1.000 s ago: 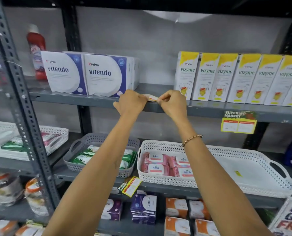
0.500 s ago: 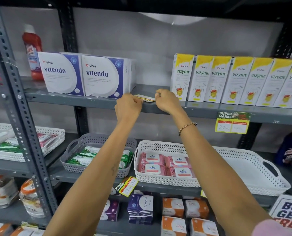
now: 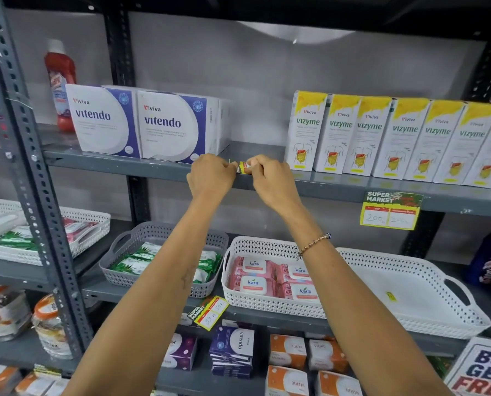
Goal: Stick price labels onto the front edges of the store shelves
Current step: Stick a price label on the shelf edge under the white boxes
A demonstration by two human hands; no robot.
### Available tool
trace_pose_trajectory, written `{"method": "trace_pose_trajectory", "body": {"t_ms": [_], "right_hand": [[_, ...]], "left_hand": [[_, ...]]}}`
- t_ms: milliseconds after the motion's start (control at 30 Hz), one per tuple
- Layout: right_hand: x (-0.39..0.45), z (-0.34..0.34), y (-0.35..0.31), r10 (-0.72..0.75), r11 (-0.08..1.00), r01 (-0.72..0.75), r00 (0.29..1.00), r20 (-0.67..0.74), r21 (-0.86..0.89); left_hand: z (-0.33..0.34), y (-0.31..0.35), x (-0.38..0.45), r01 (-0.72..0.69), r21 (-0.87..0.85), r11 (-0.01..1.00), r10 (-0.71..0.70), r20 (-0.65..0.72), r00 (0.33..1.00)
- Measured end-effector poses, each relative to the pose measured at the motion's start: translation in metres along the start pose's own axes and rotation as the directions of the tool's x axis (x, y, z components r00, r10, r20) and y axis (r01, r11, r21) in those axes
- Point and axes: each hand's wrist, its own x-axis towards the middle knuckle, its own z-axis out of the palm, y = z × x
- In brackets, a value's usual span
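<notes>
**Both hands fixing a price label to the upper shelf edge**

A person reaches up with both arms to a grey metal store shelf. The left hand (image 3: pixel 210 174) and the right hand (image 3: pixel 270 178) meet at the front edge of the upper shelf (image 3: pixel 338 192), just beside each other. Between them sits a small price label (image 3: pixel 243 168), only partly visible, showing yellow, red and dark print. The fingers of each hand are curled and pinch one end of the label, holding it at the shelf's front lip. Whether it is already stuck down cannot be told.

Above, on the shelf, stand two white and purple Vitendo boxes (image 3: pixel 141 124) to the left and a row of yellow-topped Vizyme cartons (image 3: pixel 381 138) to the right; the label sits below the gap between them. Further right, a finished yellow price tag (image 3: pixel 390 210) hangs from the same edge. Lower down, a crooked tag (image 3: pixel 208 311) hangs beneath baskets of wipes.

The step in hand appears to be placing this label. The next move likely calls for folding it flat over the front face, level, and pressing firmly along its length.
</notes>
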Motion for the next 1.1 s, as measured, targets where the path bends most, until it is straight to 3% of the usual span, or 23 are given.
{"method": "trace_pose_trajectory", "body": {"t_ms": [200,267,467,633,767,933,1100], "right_hand": [[-0.004,-0.002,0.007,0.024,0.983,-0.022,1.0,-0.008,0.181],[-0.002,-0.004,0.008,0.044,0.97,-0.025,0.996,-0.078,0.24],[0.027,-0.03,0.019,0.1,0.985,-0.061,0.964,-0.246,0.162],[0.041,-0.037,0.017,0.124,0.984,-0.105,0.983,-0.137,0.142],[0.036,-0.027,0.006,0.105,0.974,-0.074,0.984,-0.141,0.213],[0.026,-0.004,-0.015,0.059,0.98,-0.041,0.994,-0.09,0.194],[0.011,0.043,-0.046,0.105,0.978,-0.093,0.993,-0.058,0.185]], "left_hand": [[0.0,0.007,0.0,0.002,-0.152,0.988,-0.006,-0.028,1.0],[0.0,0.007,0.001,-0.014,-0.169,0.986,0.006,-0.047,0.999],[-0.011,0.003,0.01,-0.068,-0.201,0.977,0.049,-0.101,0.994],[-0.025,-0.006,0.022,-0.155,-0.132,0.979,0.142,-0.102,0.985],[-0.04,-0.023,0.029,-0.167,-0.158,0.973,0.149,-0.119,0.982],[-0.063,-0.056,0.039,-0.197,-0.188,0.962,0.187,-0.072,0.98],[-0.101,-0.097,0.056,-0.204,-0.116,0.972,0.2,-0.051,0.979]]}}
